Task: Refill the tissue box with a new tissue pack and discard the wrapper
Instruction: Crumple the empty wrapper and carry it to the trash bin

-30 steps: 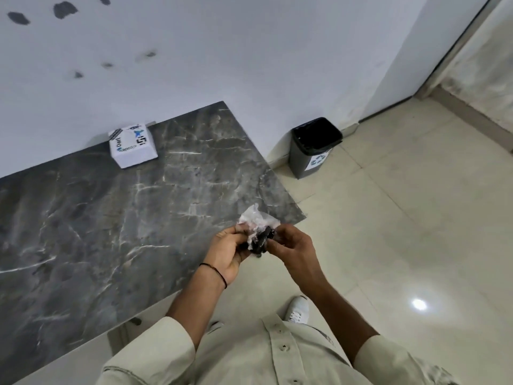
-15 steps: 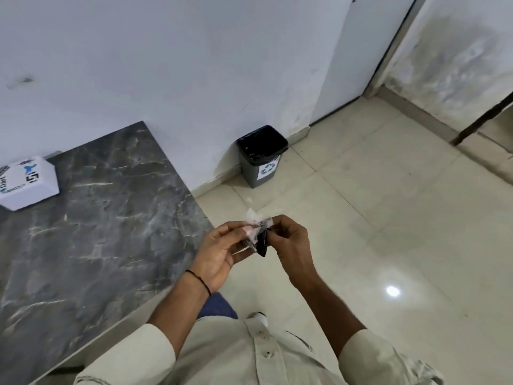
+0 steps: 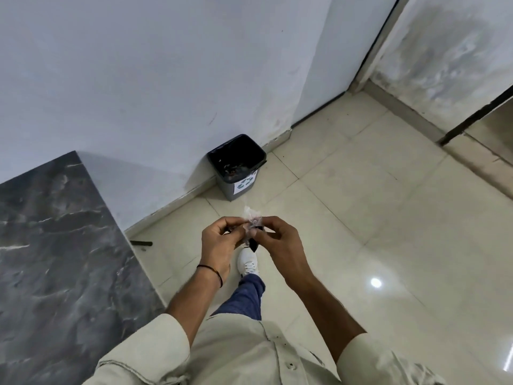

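Wrapper: the crumpled clear wrapper (image 3: 251,223) sits between the two hands, in the air above the floor (image 3: 361,218), in front of the person's chest.
Left hand: the left hand (image 3: 222,243) pinches the wrapper's left side between thumb and fingertips, clenched on it.
Right hand: the right hand (image 3: 280,243) pinches the wrapper's right side, thumb and forefinger closed on it.
Place in the grip: the wrapper is bunched at the fingertips of both hands, not in either palm; a pale tuft sticks out above the fingers and a dark bit hangs below them.
Direction: the bundle's long axis runs roughly up and down in the view, the pale tip pointing away towards the bin, the dark end towards the shoe (image 3: 248,262).
Bin: the black-lined bin (image 3: 241,173) stands open against the wall (image 3: 138,79), well apart from the hands, straight ahead of them.
Counter: the dark marble counter (image 3: 55,245) lies to the left, apart from both hands.
Wrist: a dark band (image 3: 212,270) circles the left wrist.
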